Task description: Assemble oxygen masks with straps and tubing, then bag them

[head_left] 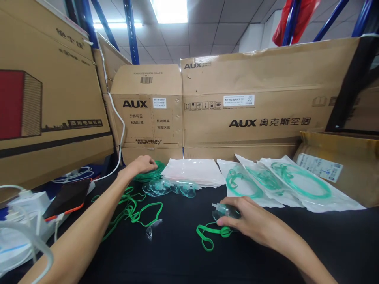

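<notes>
A person works bare-handed at a black tabletop (177, 256) with a stack of white pouches (192, 171) at the back. Just left of the stack, the left hand (143, 163) is at a coil of green tubing (151, 175), fingers curled downward; whether they pinch a strand cannot be told. In front of the stack and to its right, the right hand (242, 215) pinches a clear mask (220, 213) between thumb and fingers, a green strap (225, 232) just beneath. More clear masks (158, 187) lie along the stack's front, tangled green straps (134, 216) to its front left, three tubing-filled pouches (263, 179) to its right.
</notes>
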Action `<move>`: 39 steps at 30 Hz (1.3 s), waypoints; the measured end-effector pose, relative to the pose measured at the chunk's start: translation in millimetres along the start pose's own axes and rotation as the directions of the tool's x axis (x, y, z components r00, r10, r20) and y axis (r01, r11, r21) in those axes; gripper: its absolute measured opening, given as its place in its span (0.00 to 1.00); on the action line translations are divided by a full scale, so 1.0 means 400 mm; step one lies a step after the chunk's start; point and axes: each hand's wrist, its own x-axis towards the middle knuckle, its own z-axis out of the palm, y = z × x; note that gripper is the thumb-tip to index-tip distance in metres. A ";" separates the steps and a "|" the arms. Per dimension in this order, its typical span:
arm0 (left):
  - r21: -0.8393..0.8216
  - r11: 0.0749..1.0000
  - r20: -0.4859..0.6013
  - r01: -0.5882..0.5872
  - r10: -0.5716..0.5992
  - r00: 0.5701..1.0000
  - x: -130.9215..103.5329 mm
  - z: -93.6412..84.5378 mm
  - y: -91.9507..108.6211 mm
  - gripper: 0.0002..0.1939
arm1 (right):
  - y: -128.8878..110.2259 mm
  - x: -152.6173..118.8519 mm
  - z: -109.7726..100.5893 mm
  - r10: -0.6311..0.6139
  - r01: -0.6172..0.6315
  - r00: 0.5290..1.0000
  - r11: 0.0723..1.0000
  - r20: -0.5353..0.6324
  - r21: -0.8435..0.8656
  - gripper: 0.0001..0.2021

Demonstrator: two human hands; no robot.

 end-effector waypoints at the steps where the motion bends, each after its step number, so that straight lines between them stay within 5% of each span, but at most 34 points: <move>1: -0.016 1.000 -0.002 0.006 -0.006 1.000 0.003 -0.003 -0.003 0.16 | -0.002 -0.001 -0.001 0.003 -0.003 1.000 1.000 -0.002 0.001 0.30; 6: -0.096 0.995 -0.018 0.015 -0.017 1.000 0.008 -0.008 -0.016 0.15 | -0.003 -0.002 -0.004 0.011 -0.011 1.000 1.000 -0.023 0.000 0.31; 20: -0.280 0.954 -0.300 -0.108 0.020 0.954 -0.002 -0.061 -0.041 0.22 | 0.001 0.001 -0.001 -0.042 0.042 0.999 0.999 0.002 -0.016 0.30; 32: -0.048 0.990 -0.044 -0.132 0.130 0.991 -0.004 0.015 -0.026 0.14 | -0.012 -0.005 -0.008 0.009 -0.009 1.000 1.000 0.021 -0.020 0.32; 39: -0.069 0.991 -0.174 -0.111 0.097 0.980 -0.018 0.001 -0.031 0.16 | -0.024 -0.016 -0.014 0.024 -0.023 0.999 1.000 0.036 -0.017 0.31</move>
